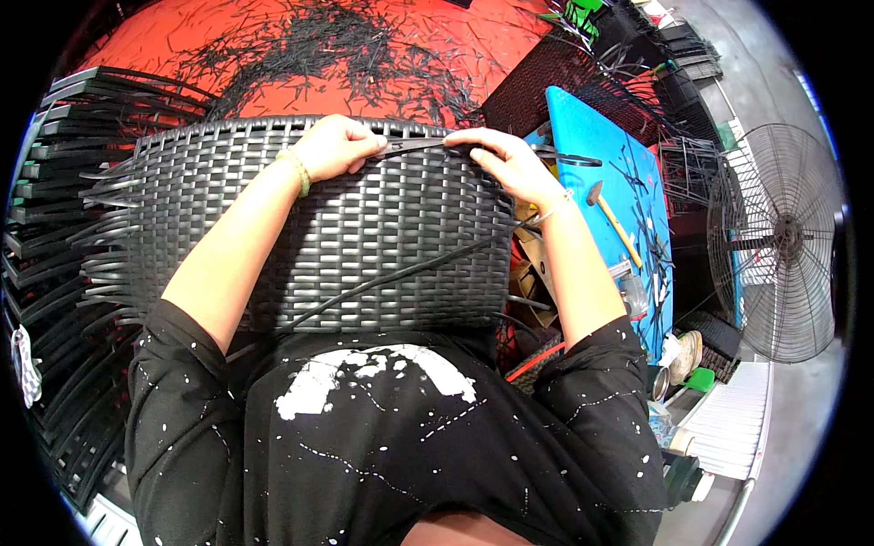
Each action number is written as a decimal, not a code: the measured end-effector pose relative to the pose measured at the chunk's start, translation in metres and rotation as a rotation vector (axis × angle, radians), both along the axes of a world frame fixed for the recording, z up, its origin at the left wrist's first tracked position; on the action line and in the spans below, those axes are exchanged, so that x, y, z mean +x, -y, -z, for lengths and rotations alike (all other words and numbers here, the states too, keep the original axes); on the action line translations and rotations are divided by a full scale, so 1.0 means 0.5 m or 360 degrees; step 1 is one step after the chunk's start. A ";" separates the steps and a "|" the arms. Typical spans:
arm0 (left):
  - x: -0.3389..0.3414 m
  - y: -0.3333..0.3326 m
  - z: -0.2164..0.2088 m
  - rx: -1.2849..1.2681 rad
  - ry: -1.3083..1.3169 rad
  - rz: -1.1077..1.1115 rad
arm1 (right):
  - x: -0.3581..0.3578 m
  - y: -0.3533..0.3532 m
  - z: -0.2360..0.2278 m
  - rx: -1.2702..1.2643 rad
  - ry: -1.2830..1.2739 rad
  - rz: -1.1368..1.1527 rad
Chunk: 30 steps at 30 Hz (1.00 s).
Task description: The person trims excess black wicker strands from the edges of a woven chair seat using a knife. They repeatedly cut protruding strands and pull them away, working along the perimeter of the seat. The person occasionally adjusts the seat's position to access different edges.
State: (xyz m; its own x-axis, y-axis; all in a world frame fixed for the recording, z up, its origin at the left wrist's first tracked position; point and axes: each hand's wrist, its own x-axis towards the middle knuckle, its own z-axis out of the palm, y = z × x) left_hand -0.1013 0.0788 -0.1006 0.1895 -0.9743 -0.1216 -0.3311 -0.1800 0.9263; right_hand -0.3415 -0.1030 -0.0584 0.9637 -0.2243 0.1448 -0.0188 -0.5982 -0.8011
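A black and grey woven wicker panel (pixel 382 237) lies in front of me, with loose strip ends sticking out along its left side. My left hand (pixel 339 150) is closed at its far edge, thumb and fingers pinching a flat dark plastic strip (pixel 414 145). That strip runs along the edge to my right hand (pixel 505 162), whose thumb and bent index finger close on its other end near the far right corner. The exact grip of the right fingertips is partly hidden. A long dark strand (pixel 391 284) crosses the panel diagonally.
Stacked black frames with strips (pixel 68 237) fill the left. Black offcuts (pixel 319 55) litter a red surface (pixel 164 41) beyond the panel. Right of me, a blue board (pixel 583 123) carries a hammer (pixel 614 223) and scraps. A large fan (pixel 785 238) stands farther right.
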 end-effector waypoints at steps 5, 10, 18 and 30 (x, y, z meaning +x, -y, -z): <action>-0.003 -0.002 -0.004 0.0025 0.0029 0.0014 | 0.000 -0.008 0.002 -0.0210 0.0072 -0.0172; 0.001 -0.002 0.009 -0.0029 0.0055 0.0004 | -0.001 -0.001 0.003 -0.0022 0.0174 -0.0091; 0.002 -0.001 0.021 -0.0073 0.0019 0.0019 | -0.015 -0.002 -0.005 -0.0075 0.0099 -0.0170; 0.004 -0.001 0.029 -0.0106 0.0070 0.0022 | -0.017 0.022 -0.007 -0.0157 -0.0067 -0.0254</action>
State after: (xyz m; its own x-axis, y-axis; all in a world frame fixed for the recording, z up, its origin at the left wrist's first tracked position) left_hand -0.0992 0.0795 -0.1151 0.1798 -0.9825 -0.0486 -0.3735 -0.1139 0.9206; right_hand -0.3497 -0.1142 -0.0548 0.9916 -0.0549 0.1175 0.0504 -0.6717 -0.7391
